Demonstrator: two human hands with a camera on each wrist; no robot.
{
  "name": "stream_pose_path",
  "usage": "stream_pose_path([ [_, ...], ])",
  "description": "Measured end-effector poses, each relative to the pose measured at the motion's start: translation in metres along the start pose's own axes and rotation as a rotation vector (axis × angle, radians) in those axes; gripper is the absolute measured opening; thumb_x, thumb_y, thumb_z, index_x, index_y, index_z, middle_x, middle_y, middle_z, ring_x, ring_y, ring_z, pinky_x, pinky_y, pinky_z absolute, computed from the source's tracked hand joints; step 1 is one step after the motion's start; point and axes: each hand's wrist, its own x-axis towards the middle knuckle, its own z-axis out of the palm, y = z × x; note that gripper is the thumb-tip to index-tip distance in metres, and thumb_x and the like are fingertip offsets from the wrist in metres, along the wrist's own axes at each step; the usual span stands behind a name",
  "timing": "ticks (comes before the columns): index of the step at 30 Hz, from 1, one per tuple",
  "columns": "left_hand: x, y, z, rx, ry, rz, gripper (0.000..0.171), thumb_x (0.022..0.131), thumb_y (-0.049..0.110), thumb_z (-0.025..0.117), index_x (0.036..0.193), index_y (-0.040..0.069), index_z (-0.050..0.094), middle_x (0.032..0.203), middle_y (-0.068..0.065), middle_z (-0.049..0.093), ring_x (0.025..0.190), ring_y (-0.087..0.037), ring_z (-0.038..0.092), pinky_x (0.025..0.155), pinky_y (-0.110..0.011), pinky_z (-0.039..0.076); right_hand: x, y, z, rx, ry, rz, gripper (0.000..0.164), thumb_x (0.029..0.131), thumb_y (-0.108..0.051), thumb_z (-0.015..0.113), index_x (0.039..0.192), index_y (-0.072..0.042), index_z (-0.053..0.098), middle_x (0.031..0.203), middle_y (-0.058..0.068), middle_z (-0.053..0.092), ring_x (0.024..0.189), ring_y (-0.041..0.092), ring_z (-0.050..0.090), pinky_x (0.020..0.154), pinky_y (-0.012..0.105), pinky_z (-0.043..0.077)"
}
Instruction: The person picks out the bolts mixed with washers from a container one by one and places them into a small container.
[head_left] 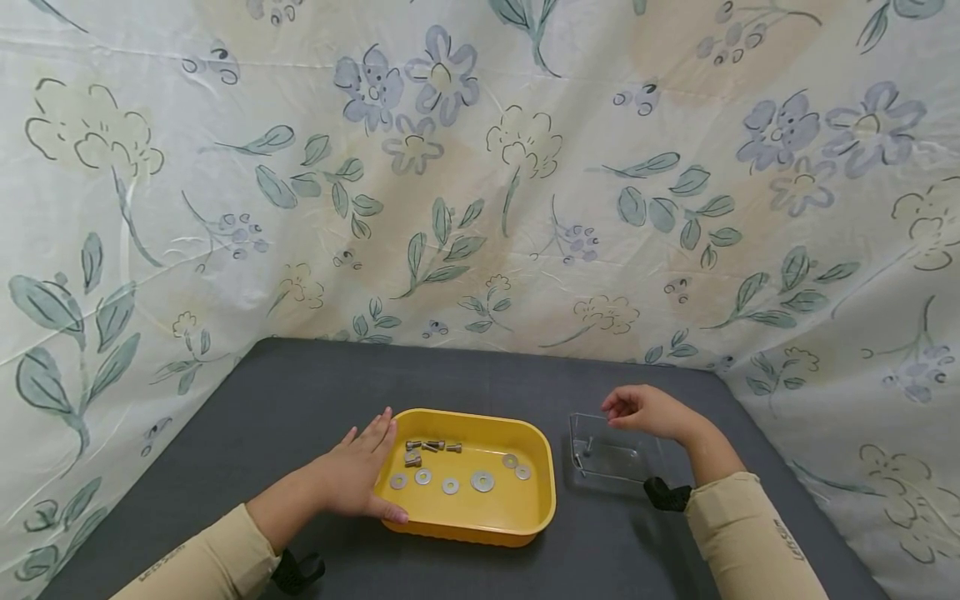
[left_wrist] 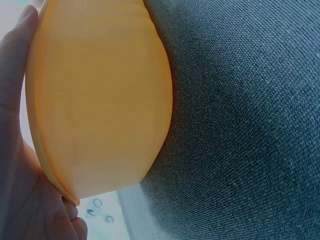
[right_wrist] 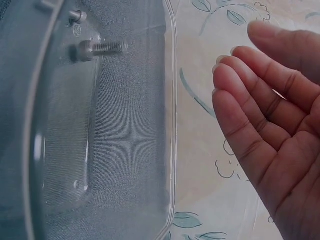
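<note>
My left hand [head_left: 358,467] rests along the left end of a yellow plastic tray [head_left: 468,533], fingers spread at the rim and thumb over the near side. Close up, the tray's outer wall [left_wrist: 100,100] fills much of the left wrist view. In the tray lie several metal bolts [head_left: 413,458] and several flat washers [head_left: 483,481]. To the right, my right hand [head_left: 651,412] hovers above a clear plastic box [head_left: 618,479], its fingers loosely bent with nothing between them. Inside that box are a bolt [right_wrist: 102,48] and a second one [right_wrist: 77,16] partly cut off by the view.
Dark grey cloth covers the table [head_left: 465,375]. A floral curtain [head_left: 480,250] hangs behind it and along both sides. The clear box stands just right of the yellow tray, with a narrow gap between them. Black straps [head_left: 667,494] circle both wrists.
</note>
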Motion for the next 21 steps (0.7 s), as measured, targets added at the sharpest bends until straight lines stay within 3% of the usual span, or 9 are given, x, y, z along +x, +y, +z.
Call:
stream_pose_path([
  [4,0.000,0.000,0.000,-0.001,-0.002,-0.001,0.129,0.057,0.084,0.052,0.146,0.001,0.009,0.152,-0.014,-0.004,0.139,-0.028,0.003,0.108,-0.054,0.010,0.000,-0.001,0.000,0.005,0.006,0.003,0.019,0.085,-0.009,0.064,0.102,-0.002,0.060,0.089,0.007,0.060,0.084,0.023,0.057,0.072,0.040,0.050],
  [12,0.001,0.000,0.001,0.003,0.001,-0.004,0.130,0.056,0.085,0.051,0.146,0.001,0.008,0.152,-0.014,-0.004,0.140,-0.027,0.002,0.108,-0.054,0.010,0.001,-0.004,-0.002,-0.002,0.012,0.007,0.020,0.085,-0.010,0.065,0.102,-0.002,0.060,0.090,0.007,0.060,0.084,0.022,0.057,0.069,0.032,0.049],
  [21,0.000,0.000,0.001,0.008,0.002,-0.005,0.129,0.057,0.085,0.051,0.146,0.001,0.009,0.152,-0.014,-0.003,0.139,-0.027,0.003,0.108,-0.054,0.010,0.003,-0.018,-0.004,-0.007,0.014,0.002,0.019,0.085,-0.009,0.064,0.102,-0.002,0.060,0.089,0.007,0.059,0.083,0.022,0.057,0.071,0.036,0.050],
])
